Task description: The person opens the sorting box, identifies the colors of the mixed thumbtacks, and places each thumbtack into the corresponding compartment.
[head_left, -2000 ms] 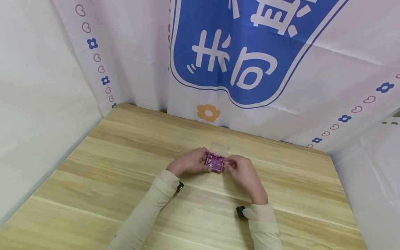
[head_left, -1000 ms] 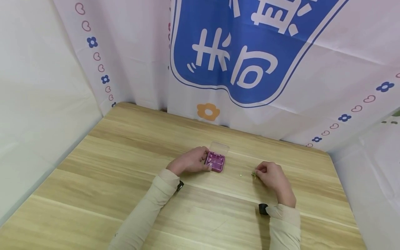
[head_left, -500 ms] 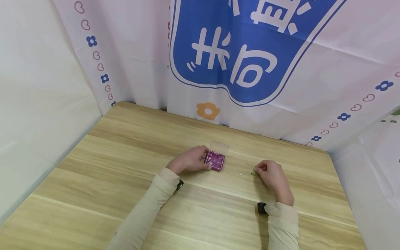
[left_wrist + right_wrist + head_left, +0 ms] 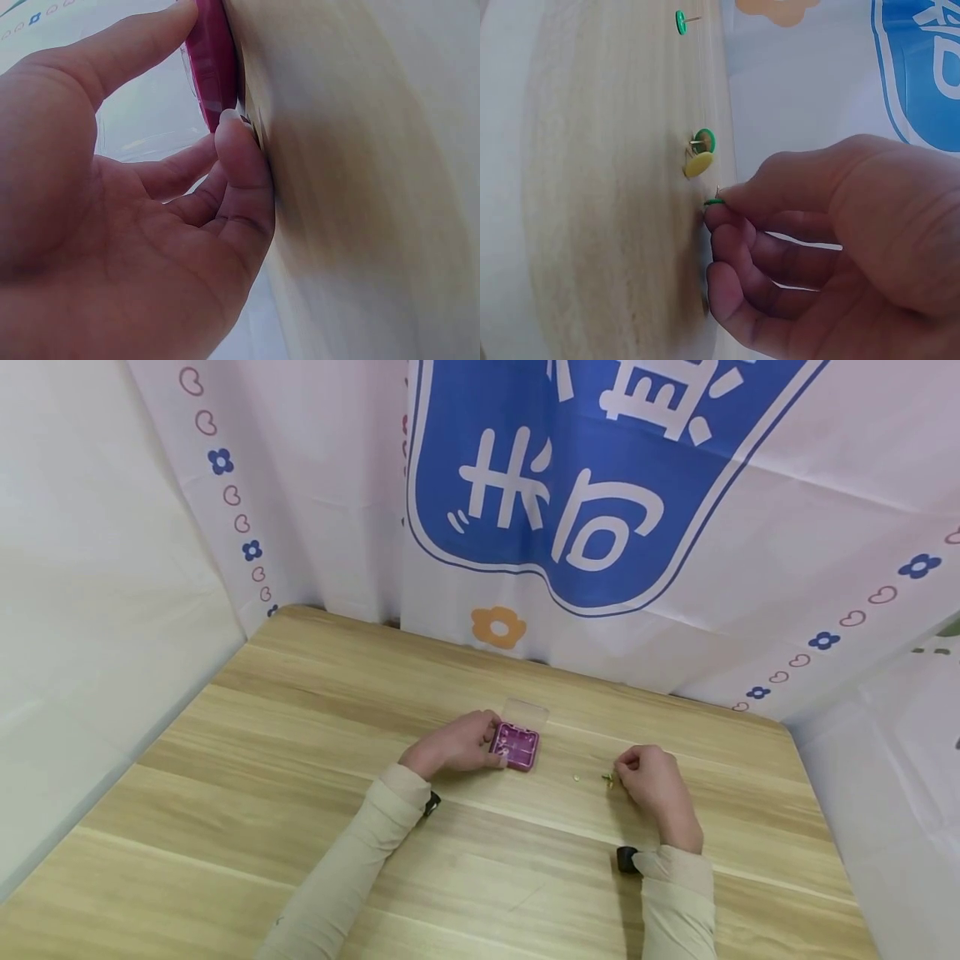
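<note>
A small purple plastic box (image 4: 528, 752) with inner dividers lies on the table, its clear lid (image 4: 527, 713) folded back. My left hand (image 4: 456, 745) holds the box by its left side, thumb at the near edge and fingers at the far one. Some small pieces show inside by the thumb. To the right, my right hand (image 4: 658, 785) pinches a green thumbtack (image 4: 714, 201) between thumb and forefinger, low over the table. Just beyond those fingertips, a yellow thumbtack (image 4: 698, 164) lies against a green-rimmed one (image 4: 706, 138). Another green thumbtack (image 4: 680, 22) lies apart, toward the box.
The wood-grain table (image 4: 337, 693) ends at a hanging white cloth (image 4: 337, 552) with a blue printed sign. White cloth walls stand at the left and right. Dark bands (image 4: 627, 860) sit on both wrists, over beige sleeves.
My right hand has moved from the box's right side out to the thumbtacks and now pinches a green one, shifting little in the last second. The left hand stays on the box.
</note>
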The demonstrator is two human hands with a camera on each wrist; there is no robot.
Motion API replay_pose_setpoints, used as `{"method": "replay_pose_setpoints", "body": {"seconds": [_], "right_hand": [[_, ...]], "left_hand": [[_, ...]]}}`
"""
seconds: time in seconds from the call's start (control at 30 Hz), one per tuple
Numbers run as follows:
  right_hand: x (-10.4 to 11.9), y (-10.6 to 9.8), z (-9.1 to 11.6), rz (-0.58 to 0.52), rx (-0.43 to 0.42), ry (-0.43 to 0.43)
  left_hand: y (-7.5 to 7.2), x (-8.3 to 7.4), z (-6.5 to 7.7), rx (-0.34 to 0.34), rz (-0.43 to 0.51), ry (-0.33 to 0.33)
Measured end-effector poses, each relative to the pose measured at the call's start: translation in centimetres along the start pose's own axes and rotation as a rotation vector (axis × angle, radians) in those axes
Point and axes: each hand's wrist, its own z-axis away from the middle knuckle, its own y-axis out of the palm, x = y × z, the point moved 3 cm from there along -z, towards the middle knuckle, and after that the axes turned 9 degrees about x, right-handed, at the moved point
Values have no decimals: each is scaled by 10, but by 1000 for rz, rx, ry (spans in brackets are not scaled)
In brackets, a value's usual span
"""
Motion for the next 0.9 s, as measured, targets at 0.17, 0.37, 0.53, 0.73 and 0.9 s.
{"method": "replay_pose_setpoints", "body": {"seconds": [0.17, 0.37, 0.53, 0.73, 0.9], "right_hand": [[-2, 0, 0, 0, -19, -12], [-1, 2, -2, -5, -27, -21], [0, 3, -3, -11, -32, -37], [5, 3, -3, 2, -49, -69], [17, 5, -4, 7, -68, -107]], "left_hand": [[0, 0, 1, 1, -1, -2], [0, 2, 0, -2, 3, -8], [0, 1, 0, 1, 8, -13], [0, 2, 1, -4, 14, -14], [0, 3, 0, -5, 14, -12]]}}
